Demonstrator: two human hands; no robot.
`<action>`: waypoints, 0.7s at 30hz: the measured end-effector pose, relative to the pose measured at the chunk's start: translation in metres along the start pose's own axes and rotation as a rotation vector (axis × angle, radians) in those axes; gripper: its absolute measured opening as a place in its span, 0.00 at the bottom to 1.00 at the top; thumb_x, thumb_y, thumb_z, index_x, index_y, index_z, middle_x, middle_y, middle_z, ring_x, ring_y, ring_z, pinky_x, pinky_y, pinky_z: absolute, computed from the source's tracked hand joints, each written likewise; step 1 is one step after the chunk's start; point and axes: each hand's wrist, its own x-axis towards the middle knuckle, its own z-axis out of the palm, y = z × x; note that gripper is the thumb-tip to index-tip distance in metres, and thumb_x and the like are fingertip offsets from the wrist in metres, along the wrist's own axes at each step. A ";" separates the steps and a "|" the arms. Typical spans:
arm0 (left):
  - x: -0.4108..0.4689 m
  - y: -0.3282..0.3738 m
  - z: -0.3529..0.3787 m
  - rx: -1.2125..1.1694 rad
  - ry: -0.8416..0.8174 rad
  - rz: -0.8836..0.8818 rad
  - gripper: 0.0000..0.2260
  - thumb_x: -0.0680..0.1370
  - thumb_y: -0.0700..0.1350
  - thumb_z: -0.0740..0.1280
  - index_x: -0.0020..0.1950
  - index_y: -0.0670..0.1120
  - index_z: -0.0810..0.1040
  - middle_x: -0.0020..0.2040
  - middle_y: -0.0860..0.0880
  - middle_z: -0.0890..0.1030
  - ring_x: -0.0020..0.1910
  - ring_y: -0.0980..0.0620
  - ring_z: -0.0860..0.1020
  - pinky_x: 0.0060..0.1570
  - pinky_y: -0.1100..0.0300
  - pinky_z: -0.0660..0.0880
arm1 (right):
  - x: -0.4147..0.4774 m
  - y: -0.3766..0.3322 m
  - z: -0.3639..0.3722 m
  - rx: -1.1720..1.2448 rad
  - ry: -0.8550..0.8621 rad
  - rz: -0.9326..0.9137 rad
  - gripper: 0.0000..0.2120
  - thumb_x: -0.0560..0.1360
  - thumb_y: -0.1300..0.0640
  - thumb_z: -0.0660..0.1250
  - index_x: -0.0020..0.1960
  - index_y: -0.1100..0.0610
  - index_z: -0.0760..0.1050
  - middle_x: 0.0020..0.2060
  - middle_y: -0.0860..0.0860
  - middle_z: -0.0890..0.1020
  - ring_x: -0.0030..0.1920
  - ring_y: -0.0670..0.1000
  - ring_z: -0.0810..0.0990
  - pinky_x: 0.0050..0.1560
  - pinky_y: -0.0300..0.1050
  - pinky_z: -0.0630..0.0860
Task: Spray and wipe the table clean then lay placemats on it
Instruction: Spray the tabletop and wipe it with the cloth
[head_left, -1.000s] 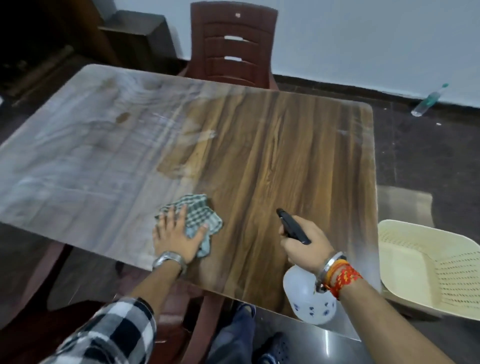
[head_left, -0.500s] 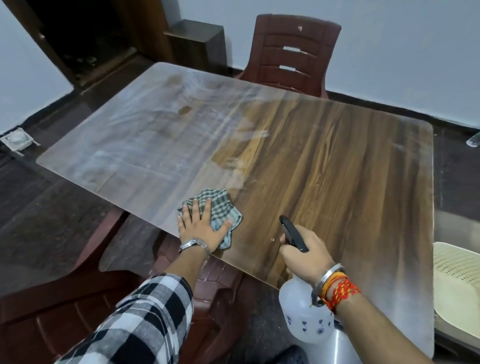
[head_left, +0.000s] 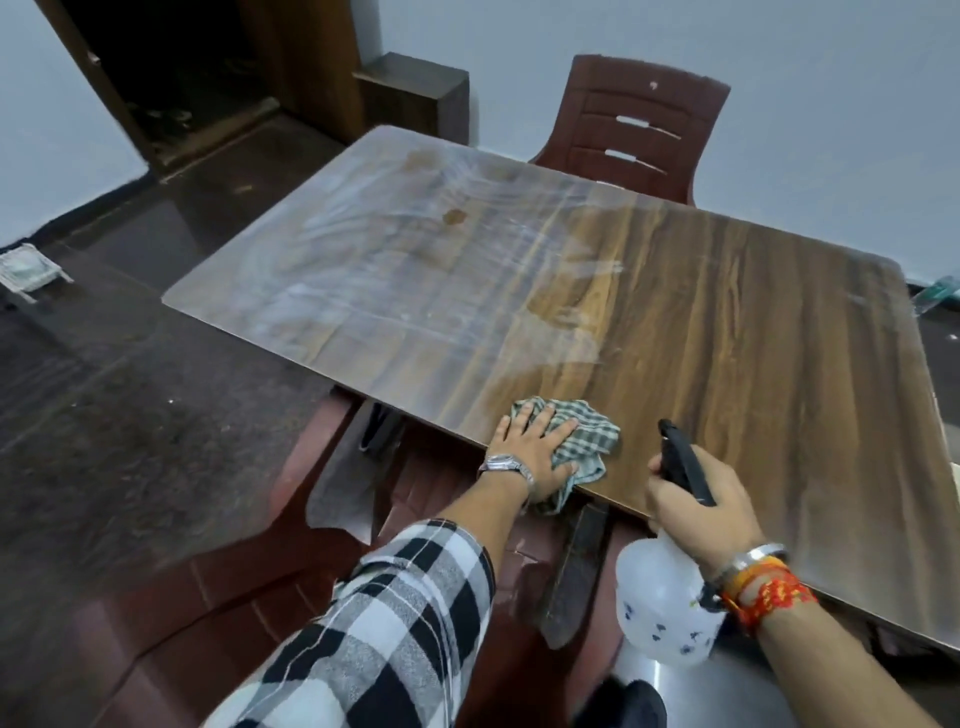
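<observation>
A wooden table (head_left: 727, 338) fills the middle of the head view; its left half is hazy with pale streaks and its right half is darker and bare. My left hand (head_left: 532, 452) lies flat on a green checked cloth (head_left: 587, 441) at the table's near edge, and part of the cloth hangs over that edge. My right hand (head_left: 696, 504) grips the black trigger head of a white spray bottle (head_left: 665, 603), whose nozzle points across the table. No placemats are in view.
A maroon chair (head_left: 644, 124) stands at the table's far side. Another maroon chair (head_left: 322, 519) is tucked under the near edge, below my left arm. A dark wooden cabinet (head_left: 415, 93) sits by the wall. A plastic bottle (head_left: 940, 299) lies on the floor at the right.
The view has swung left, so the cream basket at the right is out of frame. My left hand and the cloth have slid to the table's near edge. The right hand keeps the bottle.
</observation>
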 end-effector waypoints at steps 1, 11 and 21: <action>-0.007 -0.012 -0.003 0.011 0.009 -0.017 0.30 0.79 0.65 0.52 0.77 0.63 0.44 0.79 0.54 0.41 0.77 0.48 0.39 0.75 0.45 0.41 | -0.009 -0.004 0.006 0.009 0.009 -0.005 0.06 0.67 0.58 0.66 0.41 0.48 0.76 0.32 0.53 0.80 0.37 0.64 0.80 0.43 0.64 0.81; -0.047 -0.095 -0.027 0.009 0.023 -0.170 0.29 0.80 0.64 0.51 0.78 0.63 0.44 0.80 0.53 0.42 0.78 0.47 0.40 0.74 0.47 0.43 | -0.052 -0.034 0.062 0.089 -0.064 -0.024 0.07 0.67 0.59 0.65 0.40 0.48 0.76 0.31 0.56 0.78 0.33 0.60 0.78 0.37 0.63 0.79; -0.063 -0.179 -0.051 -0.011 0.021 -0.220 0.28 0.80 0.63 0.51 0.78 0.62 0.45 0.80 0.52 0.44 0.78 0.45 0.42 0.74 0.46 0.42 | -0.060 -0.070 0.130 0.079 -0.095 -0.023 0.08 0.68 0.66 0.67 0.41 0.53 0.77 0.30 0.54 0.79 0.30 0.55 0.76 0.34 0.52 0.76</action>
